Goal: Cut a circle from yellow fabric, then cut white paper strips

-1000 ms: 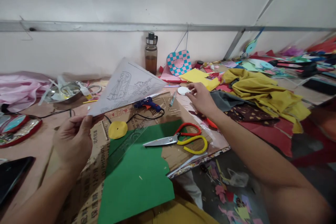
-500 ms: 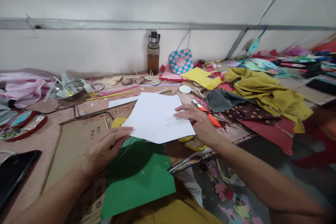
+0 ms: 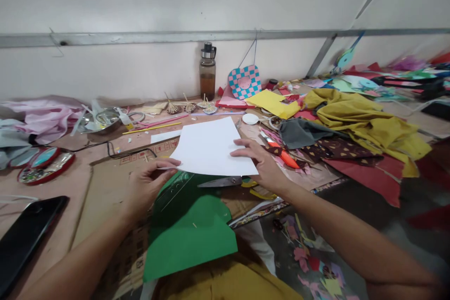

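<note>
A white sheet of paper [image 3: 211,147] is held up between both hands, above the work surface. My left hand [image 3: 149,185] pinches its near left corner between thumb and fingers. At the right edge, my right hand [image 3: 262,164] grips the sheet with its fingers lying over the top face; the thumb is hidden beneath. Below the sheet lies a green sheet of paper [image 3: 193,243], overhanging the near edge. A pair of scissors [image 3: 221,182] with yellow handles shows partly under the white paper, along with a clear ruler-like strip [image 3: 175,192].
Flattened cardboard [image 3: 105,197] lies under the work. A phone [image 3: 31,239] is at left, with a metal bowl [image 3: 101,121] behind. A bottle [image 3: 207,72] stands by the wall. Mustard cloth [image 3: 362,117] and paper scraps crowd the right. More scraps lie on the floor.
The white sheet's near edge has lifted and bowed, uncovering the scissors blade. My left hand's pinch at the corner shows more clearly. The view has shifted slightly.
</note>
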Tool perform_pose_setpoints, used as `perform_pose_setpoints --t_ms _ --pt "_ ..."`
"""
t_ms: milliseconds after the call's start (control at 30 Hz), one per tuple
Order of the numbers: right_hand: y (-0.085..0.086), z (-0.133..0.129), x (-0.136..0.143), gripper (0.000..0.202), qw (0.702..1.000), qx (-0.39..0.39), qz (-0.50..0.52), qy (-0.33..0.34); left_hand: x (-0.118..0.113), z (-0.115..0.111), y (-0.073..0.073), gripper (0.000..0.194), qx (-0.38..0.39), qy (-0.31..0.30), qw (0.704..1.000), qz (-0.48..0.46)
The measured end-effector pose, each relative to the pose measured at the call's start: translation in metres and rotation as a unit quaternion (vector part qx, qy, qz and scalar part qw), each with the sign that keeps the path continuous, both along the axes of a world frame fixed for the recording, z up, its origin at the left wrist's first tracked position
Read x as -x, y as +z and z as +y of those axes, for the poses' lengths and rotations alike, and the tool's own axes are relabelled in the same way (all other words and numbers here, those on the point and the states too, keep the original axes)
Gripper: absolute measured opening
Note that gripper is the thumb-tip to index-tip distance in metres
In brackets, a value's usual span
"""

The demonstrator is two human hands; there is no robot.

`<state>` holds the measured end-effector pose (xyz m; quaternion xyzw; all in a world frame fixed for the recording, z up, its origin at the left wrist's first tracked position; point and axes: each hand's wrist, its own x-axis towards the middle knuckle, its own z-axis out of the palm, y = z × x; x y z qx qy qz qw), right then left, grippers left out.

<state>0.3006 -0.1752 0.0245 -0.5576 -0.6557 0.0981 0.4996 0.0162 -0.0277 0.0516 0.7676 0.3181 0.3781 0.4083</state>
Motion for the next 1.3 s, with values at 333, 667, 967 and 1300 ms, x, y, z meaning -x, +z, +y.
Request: perform_pose_setpoints --t_ms 333,667,967,1300 --pt "0.007 -0.001 0.017 0.065 0.941 0.220 0.256 -0.030 -0.005 -0.001 -0.004 0.023 0.039 0.040 0.997 -0.051" --pt "0.006 0.026 0.025 0.043 0.922 0.109 0.371 -0.034 -0.003 0.005 -0.007 0.038 0.041 0.093 0.995 0.000" --pt "0.004 0.024 0.027 0.042 0.921 0.142 0.363 -0.018 -0.002 0.009 -0.015 0.046 0.201 0.031 0.977 -0.061" --pt "0.005 0.028 0.030 0.035 0.914 0.108 0.386 -0.060 -0.004 0.011 -0.017 0.037 0.172 0.041 0.977 -0.118"
